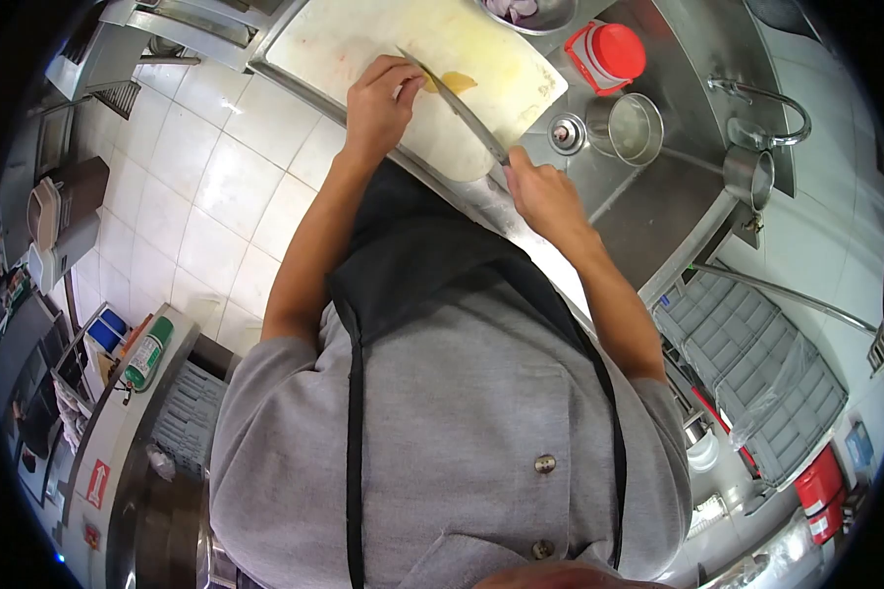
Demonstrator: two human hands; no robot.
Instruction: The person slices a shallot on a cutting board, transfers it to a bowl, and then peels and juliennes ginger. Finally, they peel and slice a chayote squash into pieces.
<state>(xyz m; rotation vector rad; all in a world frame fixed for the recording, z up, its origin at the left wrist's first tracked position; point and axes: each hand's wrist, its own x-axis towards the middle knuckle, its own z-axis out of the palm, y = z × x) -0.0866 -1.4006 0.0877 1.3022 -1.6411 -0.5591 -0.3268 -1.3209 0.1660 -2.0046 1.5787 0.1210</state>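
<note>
My right hand (548, 196) is wrapped round the handle of a kitchen knife (471, 120), whose long blade slants across a white cutting board (344, 39). Bent and close together, the fingers of my left hand (378, 106) rest at the near side of the blade. They pinch the end of a flat yellow piece of food (459, 81), which also shows beyond the blade. I cannot make out what kind of food it is. The board has yellowish stains and lies across the edge of a steel sink.
Right of the board, the sink (648, 196) holds a red-lidded container (619, 51) and a metal pot (635, 130). A metal bowl (535, 15) with purple onion pieces stands at the top. Further right are a curved faucet (791, 103) and a steel cup (749, 177).
</note>
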